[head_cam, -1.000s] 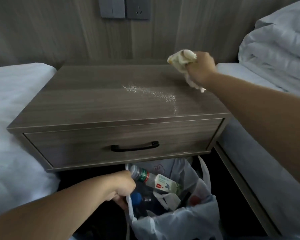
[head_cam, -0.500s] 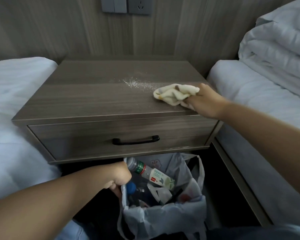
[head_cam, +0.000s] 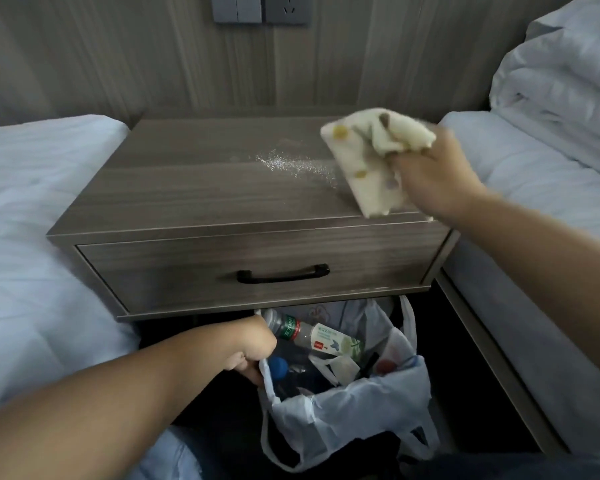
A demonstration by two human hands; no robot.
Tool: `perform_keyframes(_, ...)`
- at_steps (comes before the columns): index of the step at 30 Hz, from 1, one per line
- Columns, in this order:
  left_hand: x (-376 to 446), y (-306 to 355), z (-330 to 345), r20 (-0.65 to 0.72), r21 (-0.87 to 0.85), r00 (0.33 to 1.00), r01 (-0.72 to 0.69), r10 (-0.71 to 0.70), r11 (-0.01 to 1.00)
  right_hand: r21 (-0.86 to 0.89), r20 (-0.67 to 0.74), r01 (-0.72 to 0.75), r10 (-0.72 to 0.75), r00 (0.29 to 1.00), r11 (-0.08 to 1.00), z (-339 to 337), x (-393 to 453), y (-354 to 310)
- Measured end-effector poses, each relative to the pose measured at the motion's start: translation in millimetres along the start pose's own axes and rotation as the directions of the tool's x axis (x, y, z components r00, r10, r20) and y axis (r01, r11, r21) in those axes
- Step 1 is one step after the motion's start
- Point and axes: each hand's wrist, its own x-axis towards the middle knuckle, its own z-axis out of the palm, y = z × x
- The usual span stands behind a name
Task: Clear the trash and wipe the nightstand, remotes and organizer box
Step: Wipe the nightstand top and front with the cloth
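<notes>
A grey wood-grain nightstand [head_cam: 194, 188] stands between two beds, with a streak of white crumbs [head_cam: 291, 164] across the middle of its top. My right hand [head_cam: 433, 178] grips a cream cloth [head_cam: 371, 157] with yellow spots at the top's right side, right of the crumbs; part of the cloth hangs down toward the front edge. Below the drawer, my left hand [head_cam: 253, 348] holds the rim of a white plastic trash bag [head_cam: 343, 410] open. Inside it lie a clear bottle [head_cam: 309, 336] with a green label, a blue cap and crumpled wrappers.
The drawer with a black handle [head_cam: 283, 273] is closed. White beds flank the nightstand at left [head_cam: 32, 209] and right [head_cam: 534, 188], with folded bedding [head_cam: 561, 81] on the right one. A switch and socket [head_cam: 260, 8] sit on the panelled wall behind.
My right hand has lifted the cloth from the front right edge back to the right side of the top, and the cloth has partly unfolded. The left hand stays on the bag.
</notes>
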Motion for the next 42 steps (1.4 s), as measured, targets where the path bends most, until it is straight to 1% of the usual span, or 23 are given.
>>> perform_keyframes(1, 7, -4, 1, -0.018, 0.002, 1.0, -0.011, 0.011, 1.0, -0.108, -0.028, 0.005, -0.008, 1.0, 0.994, 2, 20, -1)
perform_keyframes(2, 10, -5, 1, -0.023, -0.014, 1.0, -0.001, 0.0, 1.0, -0.236, -0.013, 0.0, -0.003, 1.0, 0.972, 5, 40, 6)
perform_keyframes(4, 19, -12, 0, -0.023, -0.009, 1.0, 0.012, -0.012, 1.0, -0.473, 0.077, 0.008, 0.033, 0.996, 0.881, 17, 70, 25)
perform_keyframes(7, 20, -15, 0, -0.021, 0.0, 1.0, 0.021, -0.021, 1.0, -0.599, 0.178, -0.029, 0.168, 0.97, 0.8, 33, 81, 52)
perform_keyframes(8, 19, -14, 0, -0.025, 0.008, 0.999, 0.026, -0.026, 1.0, -0.62, 0.191, -0.023, 0.179, 0.965, 0.784, 34, 74, 55)
perform_keyframes(10, 20, -15, 1, -0.041, 0.024, 0.998, 0.044, -0.043, 0.999, -0.609, 0.214, 0.016, 0.146, 0.966, 0.793, 28, 52, 49)
perform_keyframes(12, 20, -15, 3, -0.034, 0.017, 0.996, 0.084, -0.084, 0.996, -0.531, 0.236, 0.073, 0.064, 0.97, 0.844, 17, 17, 36)
perform_keyframes(14, 21, -14, 6, -0.04, 0.02, 0.995, 0.087, -0.086, 0.996, -0.384, 0.206, 0.179, -0.105, 0.973, 0.906, 7, -32, 21)
perform_keyframes(15, 24, -14, 8, -0.039, 0.012, 0.996, 0.077, -0.076, 0.997, -0.307, 0.214, 0.238, -0.177, 0.961, 0.921, 6, -56, 14)
perform_keyframes(16, 25, -14, 10, -0.035, -0.006, 0.997, 0.07, -0.071, 0.998, -0.238, 0.253, 0.267, -0.205, 0.945, 0.934, 8, -80, 10)
perform_keyframes(17, 24, -14, 11, -0.019, -0.011, 0.998, 0.06, -0.06, 0.998, -0.189, 0.327, 0.244, -0.173, 0.929, 0.951, 14, -99, 10)
perform_keyframes(18, 24, -14, 12, -0.011, -0.018, 0.999, 0.051, -0.052, 0.999, -0.176, 0.428, 0.187, -0.096, 0.899, 0.967, 23, -114, 16)
perform_keyframes(19, 25, -15, 12, -0.003, -0.023, 0.999, 0.038, -0.038, 0.999, -0.208, 0.526, 0.156, -0.024, 0.85, 0.966, 34, -128, 23)
perform_keyframes(20, 24, -16, 12, 0.01, -0.028, 1.0, 0.03, -0.03, 0.999, -0.255, 0.581, 0.156, 0.022, 0.814, 0.954, 45, -140, 32)
perform_keyframes(21, 23, -17, 12, 0.015, -0.02, 0.999, 0.035, -0.035, 0.999, -0.296, 0.594, 0.174, 0.038, 0.803, 0.939, 55, -149, 42)
perform_keyframes(24, 15, -20, 13, -0.006, 0.04, 0.998, 0.062, -0.062, 0.997, -0.418, 0.599, 0.151, 0.147, 0.787, 0.896, 70, -161, 62)
perform_keyframes(26, 13, -20, 13, -0.019, 0.055, 0.998, 0.06, -0.059, 0.997, -0.44, 0.599, 0.159, 0.158, 0.785, 0.884, 75, -164, 74)
perform_keyframes(29, 10, -22, 13, -0.031, 0.056, 0.998, 0.063, -0.061, 0.996, -0.393, 0.553, 0.088, 0.158, 0.818, 0.915, 83, -167, 80)
perform_keyframes(33, 12, -22, 12, -0.04, 0.082, 0.998, 0.053, -0.05, 0.995, -0.367, 0.553, 0.071, 0.156, 0.818, 0.927, 95, -164, 78)
perform_keyframes(35, 17, -23, 10, -0.034, 0.098, 0.998, 0.052, -0.048, 0.994, -0.332, 0.543, -0.001, 0.192, 0.818, 0.943, 94, -159, 69)
perform_keyframes(37, 20, -24, 7, -0.005, 0.085, 0.998, 0.058, -0.058, 0.995, -0.314, 0.543, -0.104, 0.269, 0.795, 0.944, 85, -148, 57)
perform_keyframes(39, 16, -21, 1, 0.062, 0.064, 0.996, 0.061, -0.065, 0.996, -0.287, 0.556, -0.17, 0.308, 0.772, 0.943, 69, -133, 41)
perform_keyframes(42, 4, -12, -12, 0.078, 0.115, 0.996, 0.031, -0.041, 0.993, -0.209, 0.538, -0.241, 0.317, 0.781, 0.948, 31, -102, 4)
